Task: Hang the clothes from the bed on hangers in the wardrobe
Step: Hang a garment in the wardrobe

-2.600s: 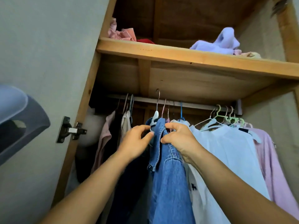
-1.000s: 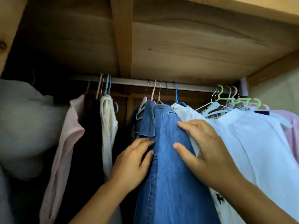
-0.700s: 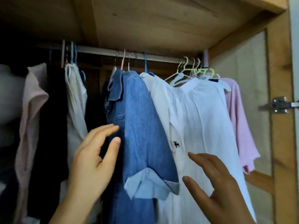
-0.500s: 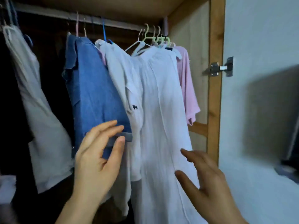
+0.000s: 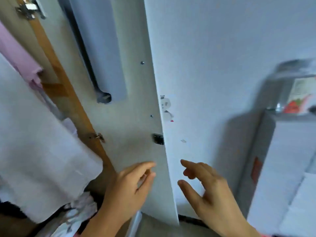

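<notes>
The view is blurred and faces the open right door [image 5: 130, 127] of the wardrobe, pale grey with its edge towards me. At the left hang a white garment [image 5: 34, 151] and a pink one [image 5: 15, 53] beside the brown wooden frame [image 5: 68, 93]. My left hand [image 5: 130, 189] is raised in front of the door's inner face, fingers relaxed and holding nothing. My right hand [image 5: 210, 194] floats right of the door edge, fingers loosely spread, empty. The bed is out of view.
A patterned cloth [image 5: 75, 214] lies low in the wardrobe at the bottom left. A pale wall [image 5: 222, 65] with a small sticker [image 5: 166, 106] fills the middle. At the right stands a grey-white box-like unit [image 5: 282, 168] with a jar [image 5: 297, 89] on top.
The view has swung right, from the hanging denim and white shirts to the open door and wall. Both hands have left the clothes and hang empty in the air.
</notes>
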A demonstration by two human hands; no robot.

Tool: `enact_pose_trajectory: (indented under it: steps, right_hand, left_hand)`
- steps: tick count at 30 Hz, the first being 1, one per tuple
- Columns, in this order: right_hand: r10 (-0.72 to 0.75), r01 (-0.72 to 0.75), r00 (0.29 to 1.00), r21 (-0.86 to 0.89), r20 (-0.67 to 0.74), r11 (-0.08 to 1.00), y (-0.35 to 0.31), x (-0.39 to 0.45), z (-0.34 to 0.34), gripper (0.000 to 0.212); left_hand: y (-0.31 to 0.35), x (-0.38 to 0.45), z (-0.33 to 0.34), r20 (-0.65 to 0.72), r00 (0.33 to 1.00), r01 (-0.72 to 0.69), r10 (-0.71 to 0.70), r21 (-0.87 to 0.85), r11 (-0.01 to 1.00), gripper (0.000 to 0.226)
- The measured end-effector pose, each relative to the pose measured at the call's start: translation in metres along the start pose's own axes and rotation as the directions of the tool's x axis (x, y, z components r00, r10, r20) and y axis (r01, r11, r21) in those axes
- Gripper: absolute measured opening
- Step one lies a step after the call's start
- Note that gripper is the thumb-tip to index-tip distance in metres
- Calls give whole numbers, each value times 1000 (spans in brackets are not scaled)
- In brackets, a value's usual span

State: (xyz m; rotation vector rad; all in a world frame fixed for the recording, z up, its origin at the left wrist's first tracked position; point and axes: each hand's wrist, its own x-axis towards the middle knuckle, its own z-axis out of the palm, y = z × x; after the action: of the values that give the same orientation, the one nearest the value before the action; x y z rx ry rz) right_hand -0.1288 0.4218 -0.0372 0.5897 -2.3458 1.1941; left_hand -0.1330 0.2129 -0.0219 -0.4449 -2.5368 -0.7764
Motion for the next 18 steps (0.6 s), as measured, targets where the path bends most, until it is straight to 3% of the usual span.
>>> enact_pose_trajectory:
  steps: [4,9,14,18]
  right_hand:
    - [254,-270,953,-89,-164,959,41,-51,-45,40]
    - [446,-570,769,-176,-459,803,65,-126,-91,46]
    - [510,-815,505,-189,-696,548,53,-203,-124,41]
    - [492,-932,256,-78,-832,353,23,-262,-129,40]
  left_hand:
    - [39,21,64,163,962,-201,221,-129,971,30]
    - [101,51,154,375,806,-321,458,-374,870,32]
    - [187,51,235,451,539,-388,711,-616,685,33]
    - [253,13,274,464,262,-397,846,-747,533,35]
